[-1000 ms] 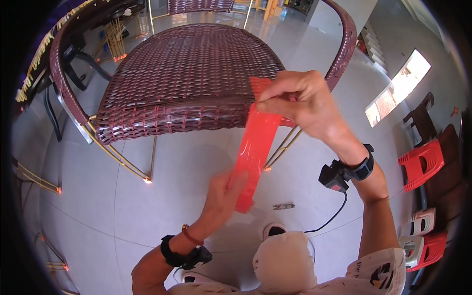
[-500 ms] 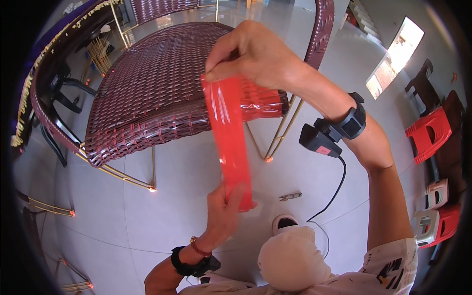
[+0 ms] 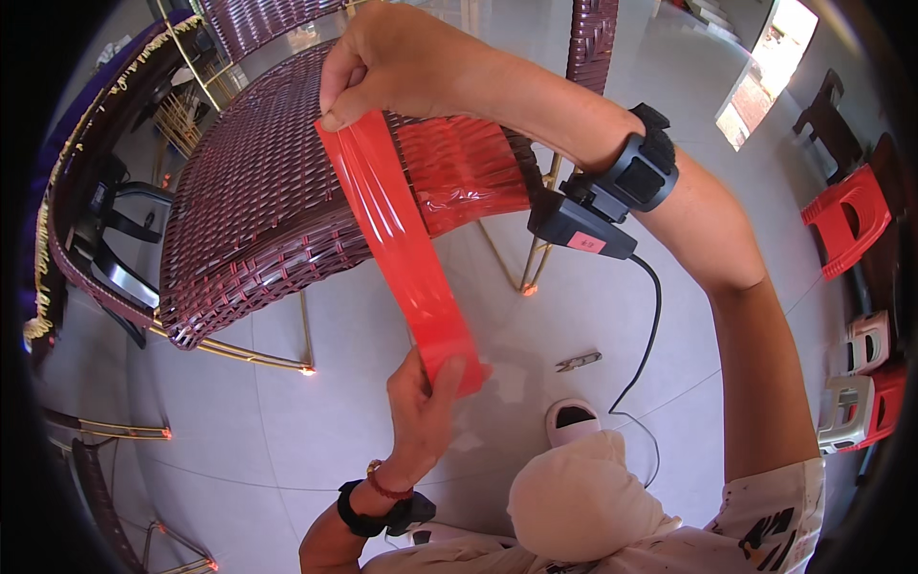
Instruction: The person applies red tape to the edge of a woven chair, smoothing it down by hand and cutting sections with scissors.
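Observation:
A red glossy film strip (image 3: 387, 230) slants down across the front of a woven brown-and-red chair seat (image 3: 229, 191). My right hand (image 3: 368, 67) pinches the strip's upper end between thumb and fingers, above the seat. My left hand (image 3: 421, 402) grips the lower end below the seat's front edge, with some fingers hidden by the film. Red film (image 3: 464, 163) covers the right part of the seat's front, beside the held strip.
The chair's armrest (image 3: 588, 43) stands at the back right. Small snips (image 3: 579, 362) lie on the tiled floor near my slipper (image 3: 574, 421). Red plastic chairs (image 3: 841, 215) and white stools (image 3: 846, 411) line the right. Gold metal frames (image 3: 124, 429) stand at the left.
My right hand has moved left and upward with the strip's top end, so the strip now slants from upper left to lower right. More of the red-covered seat front shows.

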